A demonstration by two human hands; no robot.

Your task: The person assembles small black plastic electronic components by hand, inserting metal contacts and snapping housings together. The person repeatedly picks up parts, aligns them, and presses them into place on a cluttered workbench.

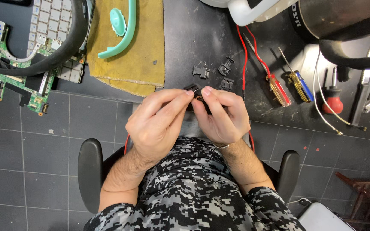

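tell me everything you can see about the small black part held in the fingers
The small black part looks like dark moulded plastic, only its upper left corner showing. It is pinched between the fingertips of the left hand and right hand, held above the dark bench edge in front of the person's chest. Most of it is hidden by the fingers, so its full shape cannot be told. Three similar black pieces lie just beyond it.

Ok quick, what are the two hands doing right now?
Left hand: closed, pinching the small black part at the fingertips.
Right hand: closed, pinching the same small black part from the other side.
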